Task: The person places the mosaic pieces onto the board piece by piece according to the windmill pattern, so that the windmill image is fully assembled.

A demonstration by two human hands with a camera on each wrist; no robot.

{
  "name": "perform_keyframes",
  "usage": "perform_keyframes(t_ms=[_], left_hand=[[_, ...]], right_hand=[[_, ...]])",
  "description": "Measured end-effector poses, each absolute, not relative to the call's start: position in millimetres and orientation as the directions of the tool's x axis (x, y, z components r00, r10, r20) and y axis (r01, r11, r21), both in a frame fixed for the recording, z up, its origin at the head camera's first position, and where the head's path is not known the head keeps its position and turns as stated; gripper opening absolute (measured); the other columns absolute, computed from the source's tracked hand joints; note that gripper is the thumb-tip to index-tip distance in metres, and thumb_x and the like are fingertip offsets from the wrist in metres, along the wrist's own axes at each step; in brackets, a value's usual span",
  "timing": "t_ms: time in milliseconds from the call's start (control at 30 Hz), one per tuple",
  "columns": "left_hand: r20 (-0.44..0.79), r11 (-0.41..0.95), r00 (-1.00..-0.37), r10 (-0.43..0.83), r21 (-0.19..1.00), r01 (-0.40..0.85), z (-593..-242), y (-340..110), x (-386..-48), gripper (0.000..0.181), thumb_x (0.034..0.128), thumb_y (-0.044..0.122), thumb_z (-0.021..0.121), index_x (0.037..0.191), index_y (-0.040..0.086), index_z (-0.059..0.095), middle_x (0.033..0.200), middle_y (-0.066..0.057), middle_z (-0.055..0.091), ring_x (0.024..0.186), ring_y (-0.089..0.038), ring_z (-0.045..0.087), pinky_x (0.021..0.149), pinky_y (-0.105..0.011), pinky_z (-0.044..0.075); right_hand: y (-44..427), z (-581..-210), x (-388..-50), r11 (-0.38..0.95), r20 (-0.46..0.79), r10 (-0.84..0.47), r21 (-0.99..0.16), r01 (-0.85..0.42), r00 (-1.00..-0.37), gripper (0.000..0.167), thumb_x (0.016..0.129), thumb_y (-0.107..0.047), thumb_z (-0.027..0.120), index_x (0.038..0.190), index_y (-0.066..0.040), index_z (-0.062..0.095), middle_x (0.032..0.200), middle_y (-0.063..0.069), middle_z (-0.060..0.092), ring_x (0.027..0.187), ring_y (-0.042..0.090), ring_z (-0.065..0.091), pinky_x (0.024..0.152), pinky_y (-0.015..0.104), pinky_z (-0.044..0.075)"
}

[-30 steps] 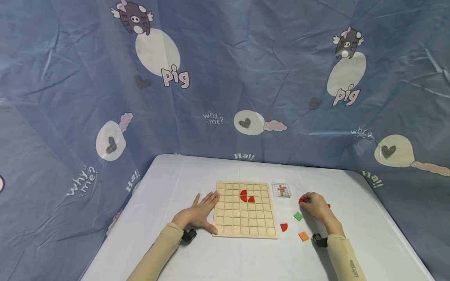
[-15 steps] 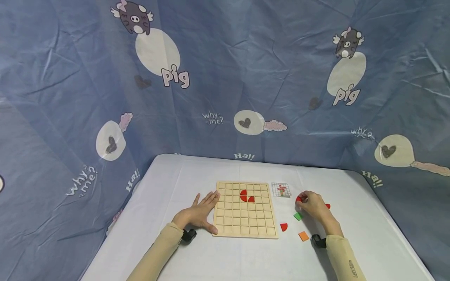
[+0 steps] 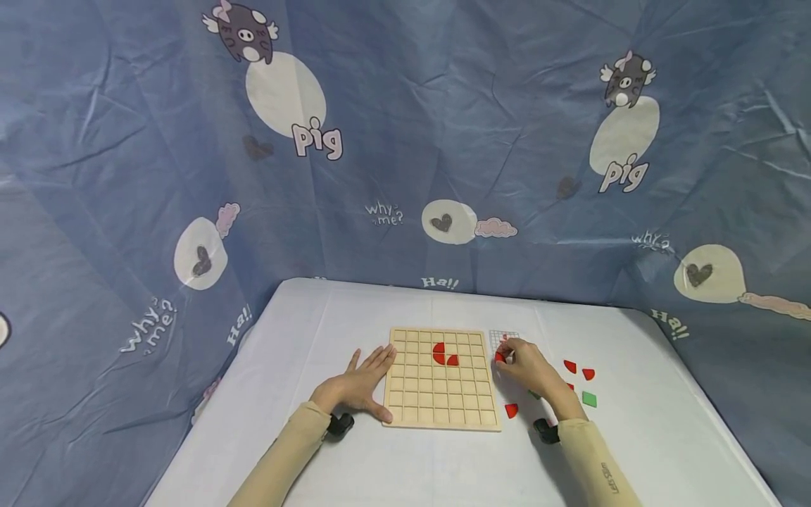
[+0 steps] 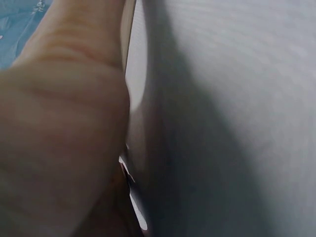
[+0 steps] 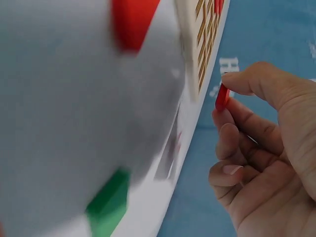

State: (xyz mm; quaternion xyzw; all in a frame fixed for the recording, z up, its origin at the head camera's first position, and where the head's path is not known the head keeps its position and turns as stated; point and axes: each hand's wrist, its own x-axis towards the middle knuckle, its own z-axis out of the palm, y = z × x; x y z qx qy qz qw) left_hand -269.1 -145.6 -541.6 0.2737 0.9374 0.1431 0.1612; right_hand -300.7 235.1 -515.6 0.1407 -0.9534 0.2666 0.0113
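In the head view a wooden grid board (image 3: 415, 401) lies mid-table, three red quarter-round pieces (image 3: 439, 358) set in its upper cells. My left hand (image 3: 357, 387) rests flat with spread fingers along the board's left edge; the left wrist view shows mostly its palm side. Between thumb and fingertips my right hand (image 3: 529, 367) pinches a red piece (image 3: 500, 358), just right of the board and over the lower part of a printed card (image 3: 497, 338). The right wrist view shows that red piece (image 5: 222, 98) held in the right hand (image 5: 276, 133).
Right of the board lie a loose red piece (image 3: 511, 410) and, further right, more red ones (image 3: 588, 374) and a green square (image 3: 589, 399). Another green piece (image 3: 534, 394) shows partly beside the right forearm. A patterned blue cloth (image 3: 380, 141) hangs behind the table (image 3: 355, 465).
My right hand has moved left with the red piece, from beyond the card to the board's right edge. Pieces at the far right are uncovered; the forearm now hides the orange square. My left hand stays put.
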Motion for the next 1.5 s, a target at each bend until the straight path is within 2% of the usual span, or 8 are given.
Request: perform_keyframes(t_ms=[233,500,733,900,1200,1500], left_hand=[[-0.219,0.807,-0.800,0.559,0.367,0.463,-542,-147,-268,0.135,0.0608,0.070,0.075,0.156,0.008,0.002,0.164,-0.007,-0.004,0.151,-0.028,-0.003,0.117,-0.062,-0.007],[-0.214,0.805,-0.799,0.562,0.362,0.469,-542,-146,-269,0.134,0.0618,0.070,0.074,0.156,0.008,0.003,0.164,-0.008,-0.004,0.151,-0.028,-0.003,0.117,-0.063,-0.007],[-0.212,0.800,-0.795,0.569,0.364,0.476,-541,-145,-268,0.134,0.0619,0.069,0.075,0.155,0.006,0.002,0.164,-0.009,-0.004,0.151,-0.030,-0.003,0.117,-0.063,-0.006],[-0.214,0.805,-0.798,0.563,0.358,0.473,-542,-146,-268,0.135,0.0613,0.071,0.075,0.156,0.008,0.001,0.164,-0.008,-0.005,0.151,-0.028,-0.004,0.117,-0.062,-0.007],[-0.217,0.803,-0.793,0.569,0.353,0.480,-544,-147,-268,0.135,0.0623,0.071,0.074,0.155,0.007,0.001,0.164,-0.009,-0.005,0.151,-0.029,-0.004,0.117,-0.063,-0.006],[-0.219,0.807,-0.797,0.563,0.354,0.473,-542,-146,-269,0.135,0.0618,0.071,0.074,0.156,0.007,0.002,0.164,-0.009,-0.004,0.151,-0.029,-0.003,0.116,-0.063,-0.007]], right_hand=[[204,-516,-306,0.777,0.107,-0.348,-0.523,-0.351,-0.931,0.014,0.082,-0.013,0.075,0.091,-0.006,0.068,0.081,0.000,0.064,0.060,0.007,0.048,0.051,0.021,0.041],[183,-521,-309,0.786,0.062,-0.379,-0.505,-0.357,-0.923,0.015,0.084,-0.014,0.074,0.096,-0.007,0.068,0.092,0.000,0.065,0.078,0.010,0.057,0.068,0.027,0.051],[180,-525,-312,0.779,0.025,-0.380,-0.530,-0.334,-0.925,0.012,0.085,-0.012,0.072,0.096,-0.009,0.069,0.094,-0.001,0.064,0.084,0.010,0.061,0.075,0.028,0.054],[181,-526,-313,0.763,0.019,-0.396,-0.548,-0.341,-0.918,0.015,0.086,-0.010,0.071,0.101,-0.008,0.069,0.096,0.000,0.064,0.085,0.010,0.060,0.075,0.028,0.053],[180,-525,-310,0.752,0.039,-0.449,-0.524,-0.400,-0.893,0.016,0.088,-0.008,0.069,0.104,-0.006,0.070,0.095,0.002,0.063,0.078,0.009,0.054,0.066,0.025,0.049],[178,-525,-309,0.762,0.044,-0.438,-0.512,-0.397,-0.898,0.015,0.088,-0.005,0.068,0.103,-0.006,0.071,0.096,0.002,0.063,0.081,0.009,0.058,0.069,0.025,0.052]])
